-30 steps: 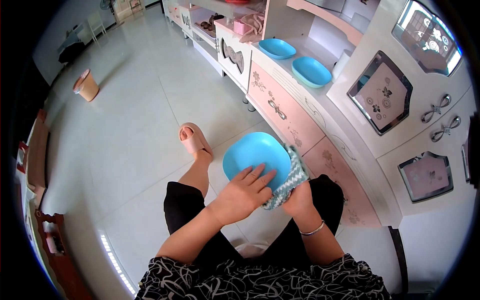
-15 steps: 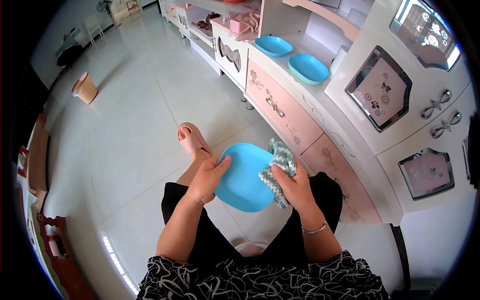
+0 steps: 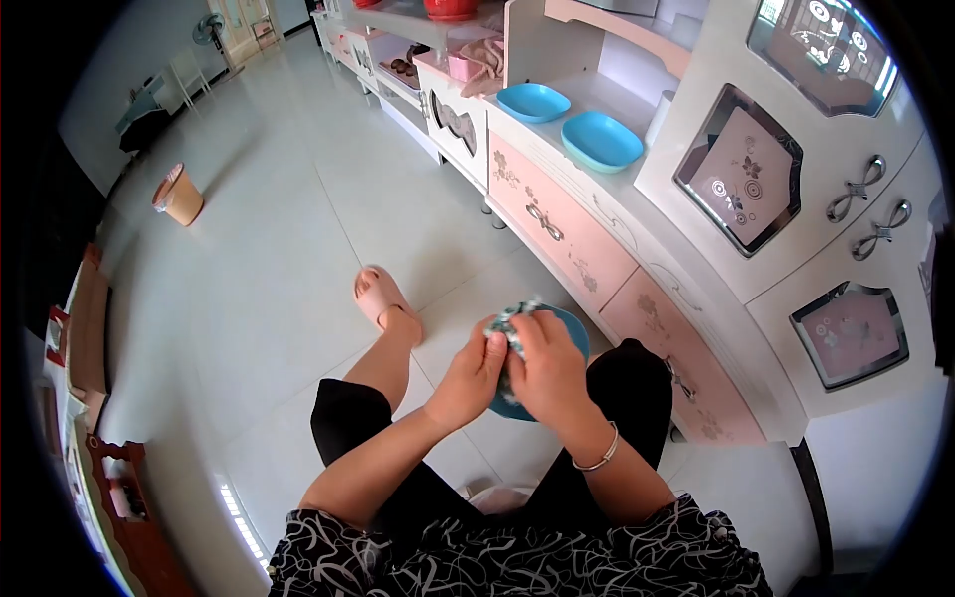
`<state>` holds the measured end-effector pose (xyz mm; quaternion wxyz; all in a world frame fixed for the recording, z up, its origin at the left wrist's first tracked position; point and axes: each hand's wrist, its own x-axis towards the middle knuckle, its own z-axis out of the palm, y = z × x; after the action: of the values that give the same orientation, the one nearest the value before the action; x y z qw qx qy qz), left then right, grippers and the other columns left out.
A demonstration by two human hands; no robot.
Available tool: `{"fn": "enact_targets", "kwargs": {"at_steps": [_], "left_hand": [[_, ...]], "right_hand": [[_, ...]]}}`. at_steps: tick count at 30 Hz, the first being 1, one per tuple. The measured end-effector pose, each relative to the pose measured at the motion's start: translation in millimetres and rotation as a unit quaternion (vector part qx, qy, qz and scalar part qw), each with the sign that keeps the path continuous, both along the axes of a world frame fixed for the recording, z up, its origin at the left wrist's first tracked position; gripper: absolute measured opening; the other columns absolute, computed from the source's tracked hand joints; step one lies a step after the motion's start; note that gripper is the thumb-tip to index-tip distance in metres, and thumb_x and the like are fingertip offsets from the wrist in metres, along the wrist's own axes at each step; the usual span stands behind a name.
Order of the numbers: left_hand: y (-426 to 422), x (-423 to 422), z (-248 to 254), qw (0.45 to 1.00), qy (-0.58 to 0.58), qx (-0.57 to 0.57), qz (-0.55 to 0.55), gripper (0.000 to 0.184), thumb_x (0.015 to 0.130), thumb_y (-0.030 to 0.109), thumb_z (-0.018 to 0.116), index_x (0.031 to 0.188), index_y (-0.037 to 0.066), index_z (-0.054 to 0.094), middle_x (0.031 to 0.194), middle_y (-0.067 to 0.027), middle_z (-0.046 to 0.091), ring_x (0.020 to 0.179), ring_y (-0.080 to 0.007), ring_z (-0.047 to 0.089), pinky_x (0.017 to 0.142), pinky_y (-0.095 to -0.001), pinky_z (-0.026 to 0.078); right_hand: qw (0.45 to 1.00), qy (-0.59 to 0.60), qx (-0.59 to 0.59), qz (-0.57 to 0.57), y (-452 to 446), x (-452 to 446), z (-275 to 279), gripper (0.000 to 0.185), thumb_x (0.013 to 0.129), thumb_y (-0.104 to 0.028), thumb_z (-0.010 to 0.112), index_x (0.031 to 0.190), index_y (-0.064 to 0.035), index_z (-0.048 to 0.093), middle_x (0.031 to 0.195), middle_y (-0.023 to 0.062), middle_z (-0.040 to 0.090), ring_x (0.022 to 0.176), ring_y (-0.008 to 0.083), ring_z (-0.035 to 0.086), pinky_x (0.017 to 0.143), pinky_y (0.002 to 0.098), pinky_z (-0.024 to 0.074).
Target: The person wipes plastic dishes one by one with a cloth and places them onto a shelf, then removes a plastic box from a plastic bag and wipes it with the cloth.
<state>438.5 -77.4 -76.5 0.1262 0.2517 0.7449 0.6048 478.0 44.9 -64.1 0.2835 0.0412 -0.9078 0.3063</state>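
Observation:
A blue plate point(image 3: 572, 323) is held tilted above my lap, and my hands cover much of it. My left hand point(image 3: 470, 378) is closed at its left edge, the fingers partly hidden by the cloth. A green-and-white knitted cloth point(image 3: 514, 320) lies bunched over the plate between both hands. My right hand point(image 3: 549, 370) is closed over this cloth, fingers curled and pressing it against the plate, close beside my left thumb.
Two blue dishes point(image 3: 533, 102) point(image 3: 602, 141) stand on the shelf of a white and pink cabinet point(image 3: 567, 224) to the right. A tan waste bin point(image 3: 180, 197) is on the tiled floor at left. A fan point(image 3: 210, 30) stands far back.
My right hand and the cloth have moved left across the plate to meet my left hand. The plate has turned from facing up to a tilt and shifted right.

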Motion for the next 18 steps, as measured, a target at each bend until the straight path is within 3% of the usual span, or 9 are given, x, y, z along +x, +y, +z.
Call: {"fn": "enact_targets", "kwargs": {"at_steps": [2,4,6,8,10,12,13,16,18], "left_hand": [[-5.2,-8.9,18.1,0.994,-0.098,-0.055,-0.018,0.042,0.094,0.035,0.031,0.117,0.001,0.039,0.090,-0.0095,0.053,0.082,-0.0160,0.049,0.075,-0.0265,0.040],[-8.9,-16.7,38.2,0.989,-0.132,-0.067,0.012,0.044,0.093,0.037,0.030,0.112,0.001,0.045,0.088,-0.0069,0.054,0.081,-0.0142,0.048,0.075,-0.0257,0.040],[-15.1,-24.8,28.8,0.991,-0.111,-0.075,-0.015,0.037,0.093,0.032,0.035,0.109,0.002,0.048,0.086,-0.0108,0.057,0.079,-0.0169,0.051,0.072,-0.0265,0.041],[-20.6,-28.0,22.5,0.989,-0.083,-0.119,0.005,0.032,0.092,0.028,0.037,0.108,0.002,0.050,0.085,-0.0139,0.058,0.077,-0.0200,0.053,0.071,-0.0276,0.042],[-27.6,-30.5,23.4,0.985,-0.056,-0.161,0.026,0.028,0.091,0.023,0.040,0.106,0.003,0.051,0.083,-0.0171,0.059,0.076,-0.0231,0.055,0.069,-0.0287,0.043],[-35.1,-41.4,36.3,0.989,-0.019,-0.133,0.064,0.023,0.089,0.016,0.042,0.104,0.001,0.051,0.079,-0.0091,0.058,0.073,-0.0144,0.052,0.067,-0.0265,0.043],[-38.2,-46.1,43.5,0.987,-0.010,-0.145,0.073,0.023,0.087,0.012,0.044,0.106,0.001,0.050,0.080,-0.0203,0.059,0.072,-0.0288,0.057,0.068,-0.0315,0.044],[-40.7,-48.1,55.2,0.989,-0.032,-0.135,0.047,0.023,0.085,0.010,0.045,0.106,0.002,0.050,0.081,-0.0209,0.058,0.073,-0.0291,0.057,0.068,-0.0319,0.044],[-35.7,-45.4,53.6,0.992,0.001,-0.122,-0.001,0.023,0.084,0.007,0.045,0.106,0.001,0.050,0.081,-0.0210,0.059,0.074,-0.0284,0.057,0.069,-0.0321,0.044]], "right_hand": [[1.000,0.011,-0.009,0.026,-1.6,-0.3,6.6,0.027,0.069,-0.008,0.060,0.094,-0.0050,0.052,0.088,0.0108,0.050,0.079,0.0300,0.051,0.065,0.0370,0.0431],[0.985,-0.079,0.002,0.150,-2.3,3.2,12.8,0.025,0.068,-0.011,0.062,0.091,-0.0060,0.052,0.082,0.0097,0.049,0.077,0.0297,0.050,0.064,0.0362,0.0433],[0.982,-0.079,0.047,0.167,-4.6,6.8,15.3,0.021,0.066,-0.014,0.063,0.084,-0.0081,0.054,0.079,0.0082,0.048,0.076,0.0271,0.051,0.063,0.0346,0.0435],[0.950,-0.141,0.181,0.211,2.2,11.3,12.4,0.018,0.063,-0.014,0.064,0.079,-0.0100,0.056,0.080,0.0068,0.048,0.075,0.0242,0.051,0.060,0.0341,0.0430],[0.943,-0.132,0.255,0.169,11.5,13.0,17.1,0.017,0.062,-0.014,0.064,0.078,-0.0119,0.058,0.081,0.0058,0.048,0.076,0.0229,0.051,0.059,0.0349,0.0422],[0.952,-0.077,0.290,0.057,24.2,0.8,30.5,0.013,0.063,-0.010,0.057,0.075,-0.0072,0.057,0.077,0.0081,0.047,0.076,0.0242,0.049,0.058,0.0359,0.0397],[0.959,-0.069,0.274,0.019,28.2,-5.0,45.3,0.017,0.061,-0.009,0.059,0.078,-0.0074,0.056,0.079,0.0081,0.046,0.076,0.0251,0.048,0.059,0.0355,0.0398],[0.976,-0.012,0.215,-0.029,25.7,-19.9,80.8,0.027,0.060,-0.008,0.065,0.086,-0.0092,0.055,0.087,0.0080,0.046,0.079,0.0270,0.048,0.062,0.0363,0.0415],[0.986,0.027,0.131,0.098,19.2,-30.3,85.5,0.029,0.065,-0.012,0.065,0.092,-0.0114,0.054,0.094,0.0081,0.047,0.084,0.0276,0.049,0.064,0.0365,0.0439]]}}
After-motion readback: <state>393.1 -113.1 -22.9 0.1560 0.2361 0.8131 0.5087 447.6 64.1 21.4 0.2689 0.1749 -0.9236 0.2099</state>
